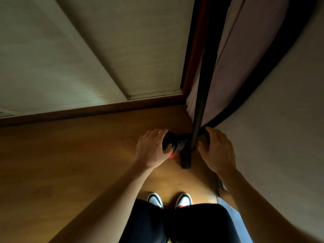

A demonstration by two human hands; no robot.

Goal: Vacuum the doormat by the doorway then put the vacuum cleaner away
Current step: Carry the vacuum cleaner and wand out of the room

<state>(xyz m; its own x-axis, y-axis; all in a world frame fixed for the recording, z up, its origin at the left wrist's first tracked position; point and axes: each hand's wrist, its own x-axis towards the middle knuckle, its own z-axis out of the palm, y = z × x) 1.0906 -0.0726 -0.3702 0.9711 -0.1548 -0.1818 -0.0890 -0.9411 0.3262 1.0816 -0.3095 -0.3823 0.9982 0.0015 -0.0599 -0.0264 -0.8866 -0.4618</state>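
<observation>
The black stick vacuum cleaner [182, 143] is low over the wooden floor in a room corner. Its long dark tube [204, 81] runs up and away along the corner. My left hand [151, 149] is wrapped around the black rounded body at the left end. My right hand [216, 148] curls around the dark part just right of the tube's base. A red part [172, 155] and a black handle stub [185, 160] show between my hands. No doormat is in view.
A brown baseboard [91, 111] meets the wooden floor [61, 163] under a pale wall. A dark door frame [194, 50] and a pale fabric panel with a black edge [245, 58] fill the corner. My white shoes [155, 199] are right below.
</observation>
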